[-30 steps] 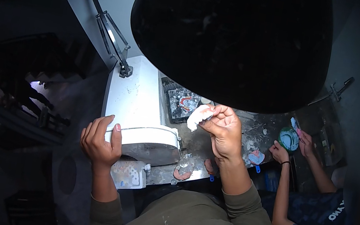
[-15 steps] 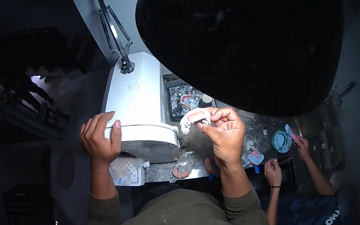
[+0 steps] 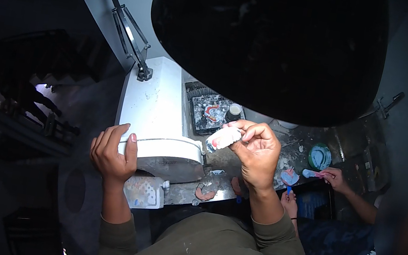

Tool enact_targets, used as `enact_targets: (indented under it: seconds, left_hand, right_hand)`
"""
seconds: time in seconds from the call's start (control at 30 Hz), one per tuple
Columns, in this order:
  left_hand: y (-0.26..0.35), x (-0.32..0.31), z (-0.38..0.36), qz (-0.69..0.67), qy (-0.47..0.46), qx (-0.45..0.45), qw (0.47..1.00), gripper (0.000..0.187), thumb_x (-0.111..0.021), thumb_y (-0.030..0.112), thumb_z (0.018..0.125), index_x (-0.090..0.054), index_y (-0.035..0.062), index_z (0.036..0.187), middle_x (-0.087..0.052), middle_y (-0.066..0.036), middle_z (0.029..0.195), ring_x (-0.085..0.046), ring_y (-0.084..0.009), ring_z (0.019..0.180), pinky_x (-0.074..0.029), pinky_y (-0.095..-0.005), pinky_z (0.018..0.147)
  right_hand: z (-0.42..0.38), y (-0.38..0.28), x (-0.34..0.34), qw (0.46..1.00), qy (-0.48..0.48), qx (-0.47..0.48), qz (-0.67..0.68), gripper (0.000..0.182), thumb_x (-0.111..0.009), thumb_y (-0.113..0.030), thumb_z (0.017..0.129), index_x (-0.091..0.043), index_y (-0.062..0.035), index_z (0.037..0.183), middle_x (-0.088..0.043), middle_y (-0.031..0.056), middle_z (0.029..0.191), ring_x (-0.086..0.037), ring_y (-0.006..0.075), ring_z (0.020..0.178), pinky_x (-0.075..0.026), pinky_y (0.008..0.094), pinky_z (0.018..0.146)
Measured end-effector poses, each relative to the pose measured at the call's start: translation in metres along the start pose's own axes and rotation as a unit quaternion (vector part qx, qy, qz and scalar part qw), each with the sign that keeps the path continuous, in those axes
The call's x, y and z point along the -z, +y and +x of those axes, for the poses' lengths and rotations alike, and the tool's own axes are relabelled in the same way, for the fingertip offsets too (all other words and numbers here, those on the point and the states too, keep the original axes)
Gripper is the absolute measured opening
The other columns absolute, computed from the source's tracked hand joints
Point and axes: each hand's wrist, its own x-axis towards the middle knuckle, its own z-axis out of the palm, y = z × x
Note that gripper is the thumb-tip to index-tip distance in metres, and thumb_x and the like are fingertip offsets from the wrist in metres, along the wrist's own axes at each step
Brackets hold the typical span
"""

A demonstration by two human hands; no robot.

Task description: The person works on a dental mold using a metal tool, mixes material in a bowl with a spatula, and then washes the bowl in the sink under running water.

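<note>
Between the thumb and fingers of my right hand [image 3: 259, 153] is a white and pink dental piece [image 3: 224, 138], tilted above the bench. My left hand [image 3: 115, 152] rests on the rounded front edge of a white machine housing [image 3: 156, 103], its fingers apart and holding nothing. Below the piece, a pinkish curved piece [image 3: 205, 193] lies near the bench's front edge. Behind it sit a speckled tray [image 3: 202, 106] with a red and white arch [image 3: 211, 112] and a dark cup with a pale top [image 3: 235, 110].
A large black lamp shade [image 3: 268, 40] hangs over the bench. At the right, a co-worker's hands hold a spatula [image 3: 311, 174] and a blue-handled tray of pink and blue material [image 3: 289, 177], near a green bowl [image 3: 320, 157]. A jointed lamp arm [image 3: 125, 31] stands behind the housing.
The dental piece has turned in my right hand and shows more of its white side. The co-worker's spatula has moved down from the bowl, and their other hand now grasps the blue handle.
</note>
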Motion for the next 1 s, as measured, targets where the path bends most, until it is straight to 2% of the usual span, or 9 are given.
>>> enact_targets:
  seconds: [0.13,0.2,0.4,1.0]
  left_hand:
    - [0.000,0.000,-0.001,0.001,0.002,-0.001,1.000,0.026,-0.063,0.023,0.083,-0.073,0.0024,0.095,-0.073,-0.014,0.089,-0.067,-0.0318,0.076,-0.047,-0.0380,0.068]
    - [0.000,0.000,0.000,0.001,0.000,0.001,1.000,0.026,-0.063,0.023,0.083,-0.073,0.0025,0.095,-0.073,-0.013,0.089,-0.067,-0.0318,0.076,-0.047,-0.0380,0.068]
    - [-0.001,0.000,-0.001,0.002,-0.003,0.005,1.000,0.025,-0.064,0.023,0.083,-0.073,0.0029,0.094,-0.073,-0.013,0.089,-0.067,-0.0312,0.076,-0.047,-0.0377,0.068]
    - [-0.003,0.001,-0.001,-0.003,0.007,-0.003,1.000,0.023,-0.066,0.023,0.083,-0.074,0.0035,0.092,-0.073,-0.011,0.087,-0.065,-0.0283,0.072,-0.043,-0.0362,0.063]
  right_hand:
    - [-0.001,-0.002,-0.003,1.000,0.000,0.000,0.008,0.027,-0.070,0.016,0.083,-0.051,-0.0025,0.088,-0.065,0.0216,0.109,-0.068,0.0292,0.109,-0.056,0.0421,0.096]
    - [-0.001,-0.002,-0.004,1.000,-0.015,0.008,0.009,0.027,-0.060,0.022,0.081,-0.052,-0.0021,0.090,-0.065,0.0208,0.110,-0.065,0.0262,0.111,-0.053,0.0408,0.100]
    - [-0.003,-0.004,-0.010,1.000,-0.024,0.009,-0.010,0.025,-0.057,0.023,0.082,-0.051,-0.0016,0.087,-0.064,0.0197,0.109,-0.065,0.0269,0.111,-0.053,0.0415,0.099]
    - [-0.012,0.000,-0.014,0.997,0.000,0.025,-0.067,0.030,-0.056,0.021,0.082,-0.042,-0.0049,0.076,-0.063,0.0214,0.111,-0.066,0.0251,0.108,-0.054,0.0389,0.096]
